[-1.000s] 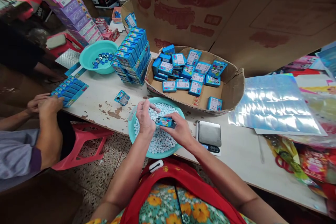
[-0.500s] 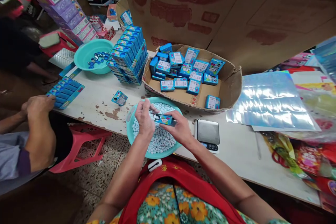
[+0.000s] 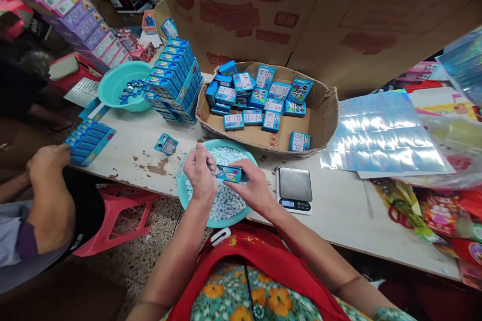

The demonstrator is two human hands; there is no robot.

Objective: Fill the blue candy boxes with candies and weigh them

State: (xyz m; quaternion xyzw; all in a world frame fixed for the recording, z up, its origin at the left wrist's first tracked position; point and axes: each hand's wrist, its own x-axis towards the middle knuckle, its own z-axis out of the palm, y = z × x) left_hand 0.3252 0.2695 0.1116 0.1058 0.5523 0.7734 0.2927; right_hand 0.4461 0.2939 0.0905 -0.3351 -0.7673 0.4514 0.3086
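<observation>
My right hand [image 3: 254,185] grips a small blue candy box [image 3: 230,174] between thumb and fingers, label facing up. Against the box's left end is my left hand [image 3: 200,173], its fingers curled closed and thumb raised; whatever is inside them is hidden. Both hands are above a turquoise basin [image 3: 182,188] filled with small pale-blue candies [image 3: 228,203]. Another small blue box [image 3: 166,144] lies on the table just left of the basin.
Behind the basin, a low cardboard tray [image 3: 327,120] holds several blue boxes. A digital scale [image 3: 294,184] sits to the right. Stacked blue boxes [image 3: 175,80] and a second turquoise basin [image 3: 109,88] stand left. A co-worker's hand [image 3: 48,160] touches a blue display pack [image 3: 90,140].
My left hand's fingers have curled in more tightly beside the box's end. The box stays in my right hand. The whole view has shifted slightly.
</observation>
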